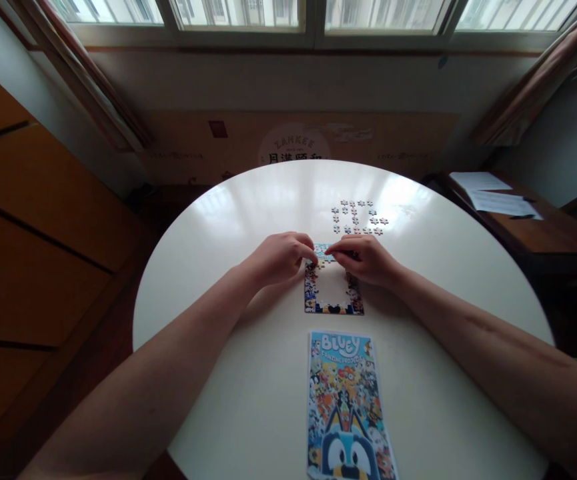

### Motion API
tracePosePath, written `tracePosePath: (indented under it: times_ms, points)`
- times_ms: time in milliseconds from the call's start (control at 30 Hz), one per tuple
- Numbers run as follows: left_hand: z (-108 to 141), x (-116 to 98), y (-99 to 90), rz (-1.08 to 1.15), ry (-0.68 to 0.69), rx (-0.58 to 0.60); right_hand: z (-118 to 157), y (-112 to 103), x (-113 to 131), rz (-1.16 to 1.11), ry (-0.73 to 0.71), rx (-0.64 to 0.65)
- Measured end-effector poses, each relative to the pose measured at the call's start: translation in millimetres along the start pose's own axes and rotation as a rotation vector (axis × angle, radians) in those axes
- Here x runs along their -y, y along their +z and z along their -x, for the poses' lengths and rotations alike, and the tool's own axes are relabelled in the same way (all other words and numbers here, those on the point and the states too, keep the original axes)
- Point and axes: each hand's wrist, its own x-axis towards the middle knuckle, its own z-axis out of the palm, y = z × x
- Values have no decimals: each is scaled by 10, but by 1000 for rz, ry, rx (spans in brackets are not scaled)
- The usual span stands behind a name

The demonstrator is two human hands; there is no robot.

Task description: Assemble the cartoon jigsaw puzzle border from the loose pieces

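Note:
A partly assembled jigsaw puzzle (334, 309) lies on the white table, its border joined around a bare middle. Along its top edge run light-blue pieces with lettering. My left hand (284, 257) is at the upper left corner, fingers curled, the index fingertip down on the puzzle; its thumb is hidden. From the other side my right hand (365, 257) reaches over the upper right part, its thumb and finger pinched at the blue top section. They seem to hold a puzzle piece, too small to see clearly. Loose puzzle pieces (354, 220) lie in rough rows beyond my right hand.
Nearer to me lies a printed Bluey picture sheet (347, 400) with many cartoon characters. The round white table (193, 247) has a curved edge all round. Papers (493, 193) and pens rest on a brown side table at right. Windows and curtains are ahead.

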Motion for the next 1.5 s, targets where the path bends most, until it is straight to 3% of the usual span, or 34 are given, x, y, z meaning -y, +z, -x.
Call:
tracePosePath:
  times_ms: [100,233,367,500,600,733,1033,1167,1300,1500]
  points:
    - [11,-4,-22,-16,6,1,-61,-86,-1,-51,80,-318]
    - [22,-3,-51,-22,8,-58,-109,-384,-111,-116,216,-708]
    - [27,76,-23,145,-91,-287,-38,-718,-456,-52,280,-955]
    - [36,269,48,346,-348,-584,85,-837,-901,-50,557,-1159]
    - [50,410,83,407,-495,-712,153,-800,-1142,-77,649,-1195]
    - [66,474,77,432,-524,-755,165,-733,-1261,-73,670,-1181]
    - [65,396,-5,685,-519,-758,41,-612,-994,106,423,-889]
    - [67,412,-22,783,-523,-777,27,-592,-920,230,323,-830]
    - [79,432,-33,794,-528,-788,52,-611,-1029,144,419,-902]
    - [87,399,-27,573,-556,-781,134,-616,-1320,55,583,-971]
